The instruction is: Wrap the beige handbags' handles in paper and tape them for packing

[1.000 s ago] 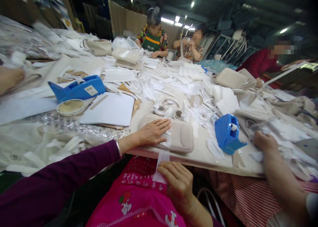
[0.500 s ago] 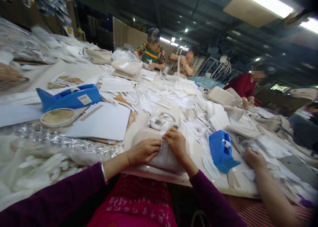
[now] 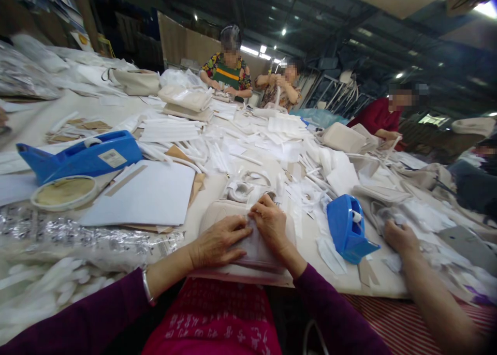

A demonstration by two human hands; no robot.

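Note:
A beige padded pouch lies flat at the near edge of the table, in front of me. My left hand rests on its near half, fingers bent and pressed on a thin white sheet that covers the pouch. My right hand meets it at the top of the pouch, fingertips pinching the sheet's upper edge. Both wrists come from purple sleeves.
A small blue tape dispenser stands right of the pouch; a larger one sits far left by a round lid. White strips, paper and beige bags cover the table. A neighbour's hand works at right. Three people sit across.
My right hand came up from my lap to the pouch's top edge, folding the white sheet over it. The left hand slid toward the near side. The view shifted slightly.

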